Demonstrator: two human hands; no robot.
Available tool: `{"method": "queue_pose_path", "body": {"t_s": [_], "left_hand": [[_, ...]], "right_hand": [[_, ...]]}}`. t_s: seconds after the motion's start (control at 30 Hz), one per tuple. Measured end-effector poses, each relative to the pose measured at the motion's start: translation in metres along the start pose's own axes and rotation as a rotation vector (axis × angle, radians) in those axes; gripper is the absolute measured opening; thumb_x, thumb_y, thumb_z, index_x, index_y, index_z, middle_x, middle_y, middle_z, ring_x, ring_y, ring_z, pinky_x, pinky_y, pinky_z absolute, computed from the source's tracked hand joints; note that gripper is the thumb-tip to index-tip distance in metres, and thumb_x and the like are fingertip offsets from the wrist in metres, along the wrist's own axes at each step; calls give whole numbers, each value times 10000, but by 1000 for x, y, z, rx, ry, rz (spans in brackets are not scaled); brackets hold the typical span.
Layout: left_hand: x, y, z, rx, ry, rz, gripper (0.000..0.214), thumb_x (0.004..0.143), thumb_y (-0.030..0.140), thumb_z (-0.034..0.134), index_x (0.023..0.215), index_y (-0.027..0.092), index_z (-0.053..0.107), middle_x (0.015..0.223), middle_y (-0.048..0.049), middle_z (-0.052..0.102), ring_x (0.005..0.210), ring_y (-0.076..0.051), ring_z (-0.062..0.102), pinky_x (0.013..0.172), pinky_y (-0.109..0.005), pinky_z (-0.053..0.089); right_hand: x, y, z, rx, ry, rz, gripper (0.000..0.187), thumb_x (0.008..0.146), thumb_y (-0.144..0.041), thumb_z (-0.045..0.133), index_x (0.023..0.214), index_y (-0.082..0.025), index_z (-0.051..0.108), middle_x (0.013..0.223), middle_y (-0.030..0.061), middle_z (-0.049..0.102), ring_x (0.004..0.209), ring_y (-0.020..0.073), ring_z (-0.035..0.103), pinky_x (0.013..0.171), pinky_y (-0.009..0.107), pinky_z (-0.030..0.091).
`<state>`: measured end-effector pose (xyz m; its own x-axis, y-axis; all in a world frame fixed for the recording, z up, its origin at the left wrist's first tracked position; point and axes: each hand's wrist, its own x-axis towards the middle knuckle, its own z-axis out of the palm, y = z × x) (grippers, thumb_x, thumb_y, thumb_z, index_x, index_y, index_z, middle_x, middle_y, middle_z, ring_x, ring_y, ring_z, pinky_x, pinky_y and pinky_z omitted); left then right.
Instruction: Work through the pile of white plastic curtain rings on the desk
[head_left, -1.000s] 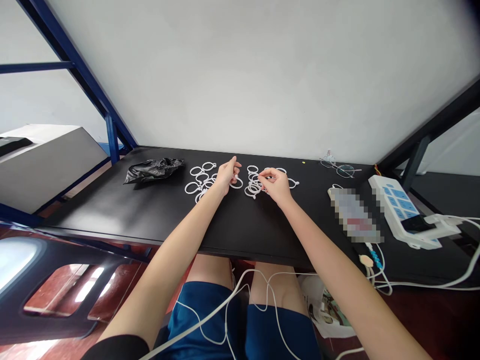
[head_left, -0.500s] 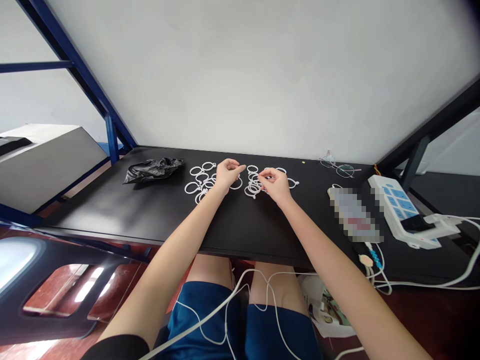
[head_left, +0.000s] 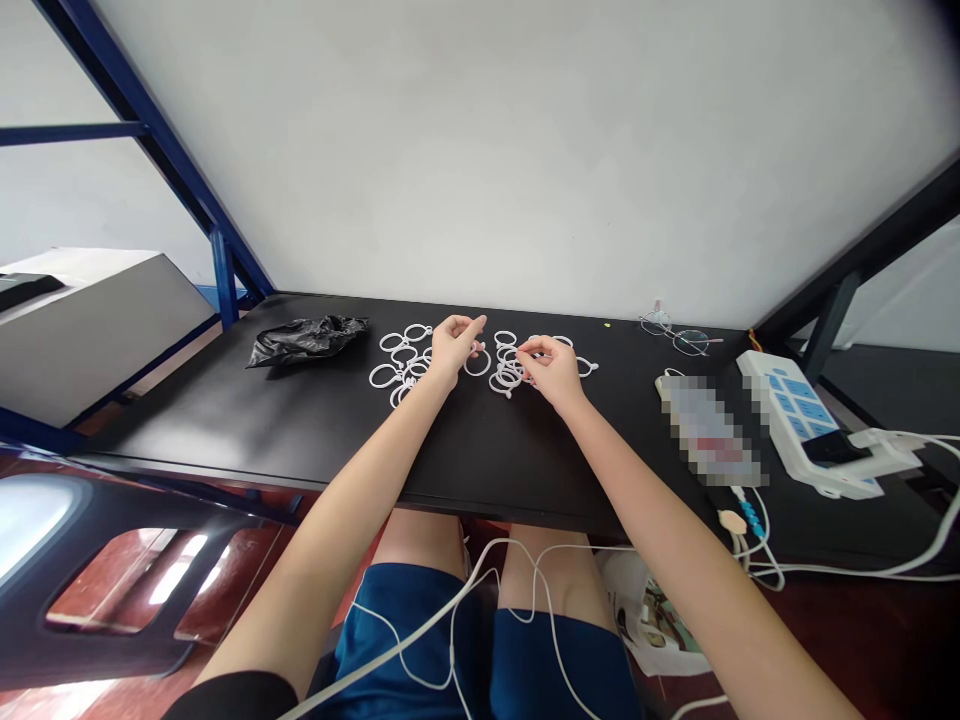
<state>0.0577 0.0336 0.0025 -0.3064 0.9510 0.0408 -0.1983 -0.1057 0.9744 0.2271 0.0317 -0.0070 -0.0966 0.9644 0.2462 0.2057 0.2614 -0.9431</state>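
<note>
My left hand (head_left: 452,348) is closed, its thumb raised, with a white curtain ring (head_left: 478,376) hanging at its curled fingertips. Under and to the left of that hand, several similar rings (head_left: 371,377) with small eyelets lie spread and overlapping on the black tabletop (head_left: 315,430). To the right, my right hand (head_left: 553,368) is closed in a pinch at the edge of a second pile of white rings (head_left: 506,378). Its thumb and index finger meet on a ring, mostly hidden by the fingers. A few more rings show behind and right of that hand.
A crumpled black plastic bag (head_left: 304,341) lies at the left. On the right are glasses (head_left: 690,342), a blurred-out phone (head_left: 709,430) with a cable, and a white power strip (head_left: 802,415). White cables (head_left: 480,570) cross my lap. The wall (head_left: 480,180) borders the table's back.
My left thumb has lifted away from its fingers, and the ring at that hand has shifted slightly to the right and up. My right hand has stayed in place.
</note>
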Motion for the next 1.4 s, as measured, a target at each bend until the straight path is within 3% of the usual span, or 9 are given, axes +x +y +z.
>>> {"method": "queue_pose_path", "body": {"t_s": [0.13,0.27,0.4,0.5,0.67,0.97,1.17,1.4], "left_hand": [[-5,9,3,-175,-77,-55,391,703,503,729,777,163,550,839,-36,646,651,-112,649,573,-223,481],[-11,18,6,-346,-247,-153,436,750,584,652,818,162,562,821,-46,666,710,-142,667,639,-246,499],[-16,21,7,-433,-409,-236,472,801,626,562,836,157,599,804,-49,677,713,-139,661,688,-255,507],[-19,20,8,-500,-459,-250,503,820,643,522,842,149,616,826,-63,684,765,-151,669,749,-271,515],[-20,21,8,-567,-463,-271,561,826,682,465,839,145,627,845,-86,691,816,-181,678,800,-305,520],[-22,24,7,-618,-428,-271,578,812,698,459,847,145,622,841,-108,695,995,-253,671,844,-328,524],[-24,28,6,-593,-388,-224,596,796,732,437,850,160,597,876,-111,695,1076,-265,645,893,-346,515],[-27,32,7,-481,-350,-197,619,750,770,461,849,173,586,870,-111,687,1080,-271,639,847,-343,527]], "right_hand": [[-4,-6,0,-58,35,-70,138,731,-321,641,762,-188,616,793,37,672,475,129,581,471,278,462],[-9,-16,1,-147,120,-216,219,769,-406,649,783,-188,628,790,48,683,627,165,627,549,282,486],[-13,-23,1,-133,73,-282,302,771,-487,654,857,-199,642,911,61,696,840,205,645,593,279,505],[-13,-22,1,-120,28,-306,315,771,-497,659,899,-210,640,941,48,696,866,200,639,670,302,522],[-12,-17,3,-49,4,-295,345,748,-494,695,928,-208,622,946,45,698,780,175,651,723,324,533],[-13,-17,2,-35,-19,-246,419,709,-502,725,983,-208,605,938,55,710,837,202,674,684,314,532],[-12,-18,2,-60,-34,-227,420,709,-487,725,1001,-204,617,959,62,711,769,181,663,666,314,527],[-11,-16,3,-54,-38,-223,388,724,-439,717,1015,-196,633,980,64,711,762,177,666,726,340,549]]}}
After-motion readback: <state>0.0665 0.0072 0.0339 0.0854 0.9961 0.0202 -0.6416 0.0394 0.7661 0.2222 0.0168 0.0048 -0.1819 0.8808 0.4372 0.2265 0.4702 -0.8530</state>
